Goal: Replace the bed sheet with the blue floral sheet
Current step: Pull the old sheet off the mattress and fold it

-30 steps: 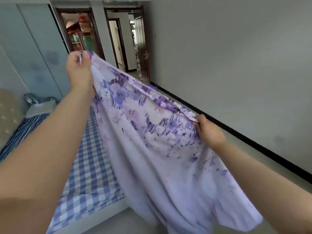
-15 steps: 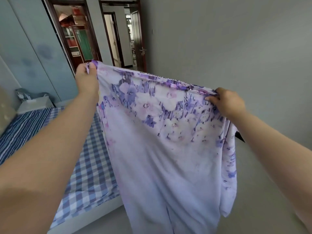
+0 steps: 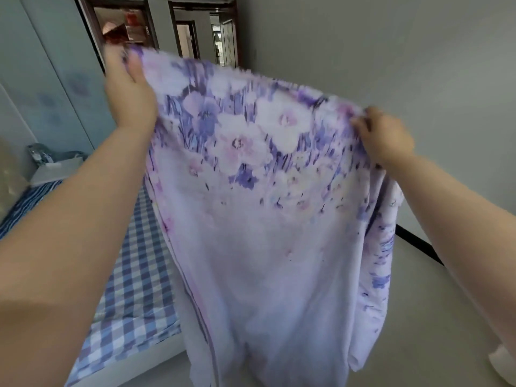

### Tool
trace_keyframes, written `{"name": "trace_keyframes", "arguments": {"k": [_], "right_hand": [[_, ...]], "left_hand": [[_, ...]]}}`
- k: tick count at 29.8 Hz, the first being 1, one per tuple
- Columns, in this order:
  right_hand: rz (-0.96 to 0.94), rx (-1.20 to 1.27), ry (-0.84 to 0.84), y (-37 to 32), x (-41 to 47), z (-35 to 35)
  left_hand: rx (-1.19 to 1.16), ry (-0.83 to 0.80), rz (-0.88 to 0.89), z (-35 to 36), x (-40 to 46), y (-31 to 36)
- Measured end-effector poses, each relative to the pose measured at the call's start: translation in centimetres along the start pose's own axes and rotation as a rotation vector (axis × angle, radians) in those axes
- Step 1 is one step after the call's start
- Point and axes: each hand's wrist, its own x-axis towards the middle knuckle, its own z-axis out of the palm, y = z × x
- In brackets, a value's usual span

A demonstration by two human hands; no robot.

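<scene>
The blue floral sheet (image 3: 268, 219), pale lilac with purple and pink flowers along its top band, hangs in the air in front of me. My left hand (image 3: 129, 88) grips its upper left corner, raised high. My right hand (image 3: 384, 136) grips the top edge on the right, somewhat lower. The cloth falls from both hands down toward the floor, folded over on the right side. The bed (image 3: 134, 275) lies at the lower left under a blue-and-white checked sheet.
A striped cover and a pillow (image 3: 53, 169) lie at the head of the bed, far left. Pale blue wardrobe doors (image 3: 47, 79) stand behind it. Two open doorways (image 3: 195, 37) lie ahead. A grey wall (image 3: 391, 51) runs along the right, with grey floor (image 3: 418, 317) below.
Both hands have lifted the sheet higher and pulled its top edge out more level; my right hand rose from low right to nearly shoulder height. The cloth hangs wider and closer to me.
</scene>
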Motion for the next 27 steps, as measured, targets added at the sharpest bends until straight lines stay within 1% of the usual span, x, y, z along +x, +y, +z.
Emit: {"name": "trace_keyframes", "arguments": {"k": [1, 2, 3, 5, 6, 8, 11, 13, 15, 16, 17, 18, 19, 21, 22, 23, 24, 25, 27], "right_hand": [[-0.041, -0.023, -0.157, 0.2, -0.3, 0.3], [-0.065, -0.032, -0.257, 0.3, -0.9, 0.9], [-0.076, -0.025, -0.28, 0.5, -1.6, 1.7], [-0.074, 0.033, -0.246, 0.1, -2.8, 3.0], [-0.059, 0.096, -0.267, -0.4, -2.9, 3.1], [-0.021, 0.29, -0.405, -1.3, -3.0, 2.2], [0.049, 0.585, -0.671, -1.8, -3.5, 0.5], [0.117, 0.808, -0.914, -1.1, -4.0, 0.5], [0.177, 0.917, -1.123, -0.1, -4.3, 0.9], [0.207, 0.954, -1.179, 0.2, -4.4, 1.2], [0.243, 0.987, -1.191, 0.3, -4.5, 1.7], [0.307, 1.01, -1.157, 0.1, -4.7, 2.3], [0.388, 1.014, -1.075, -0.3, -4.7, 2.7], [0.534, 0.975, -0.844, -1.5, -4.7, 3.8], [0.574, 0.959, -0.749, -2.4, -4.6, 4.3], [0.579, 0.949, -0.675, -3.8, -4.6, 4.8], [0.55, 0.935, -0.619, -5.2, -4.7, 5.2], [0.486, 0.916, -0.586, -6.7, -5.0, 5.5], [0.292, 0.906, -0.59, -9.7, -5.5, 5.7]], "left_hand": [[0.087, -0.1, -0.1, 0.0, -0.3, -1.1], [0.143, -0.147, -0.19, -0.1, -0.8, -2.6], [0.161, -0.142, -0.257, -0.2, -1.2, -3.9], [0.169, -0.054, -0.329, -0.4, -1.8, -5.7], [0.177, -0.017, -0.354, -0.6, -1.8, -6.2], [0.21, 0.001, -0.416, -1.2, -1.6, -6.7], [0.242, 0.002, -0.43, -2.3, -1.2, -7.7], [0.253, 0.014, -0.401, -2.8, -1.3, -8.3], [0.256, 0.008, -0.373, -2.9, -1.4, -8.8], [0.266, -0.007, -0.37, -3.0, -1.4, -8.8], [0.288, -0.023, -0.373, -3.1, -1.4, -8.7], [0.32, -0.035, -0.387, -3.0, -1.6, -8.7], [0.349, -0.061, -0.411, -2.8, -1.8, -8.4], [0.362, -0.106, -0.426, -1.9, -2.4, -7.2], [0.337, -0.15, -0.403, -1.1, -3.0, -6.4], [0.293, -0.22, -0.343, -0.1, -3.6, -5.4], [0.237, -0.328, -0.255, 0.9, -4.6, -4.2], [0.17, -0.475, -0.159, 2.0, -6.0, -2.7], [0.018, -0.898, -0.016, 3.9, -9.2, 0.9]]}}
